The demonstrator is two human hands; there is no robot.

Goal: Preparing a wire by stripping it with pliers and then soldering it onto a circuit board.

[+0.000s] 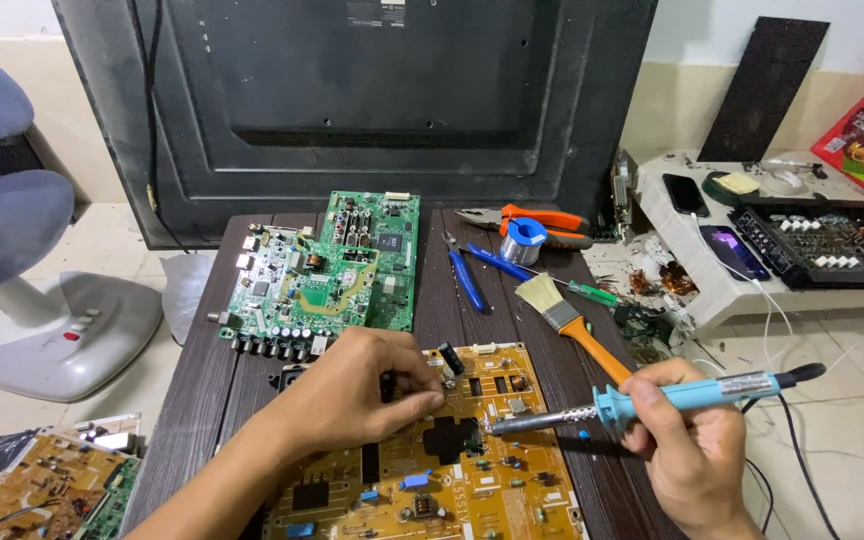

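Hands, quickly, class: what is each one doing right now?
Left hand: fingers pinched on the yellow circuit board.
Right hand: closed around a blue soldering iron.

Yellow, green and blue on a dark striped table

At lower centre lies a mustard-yellow circuit board (452,470) with black parts; upper centre, two green boards (327,270) with white print. The soldering iron (652,400) at right is light blue with a silver shaft. The brush (572,325) has an orange handle and pale bristles. The table (202,390) is dark brown, finely striped.
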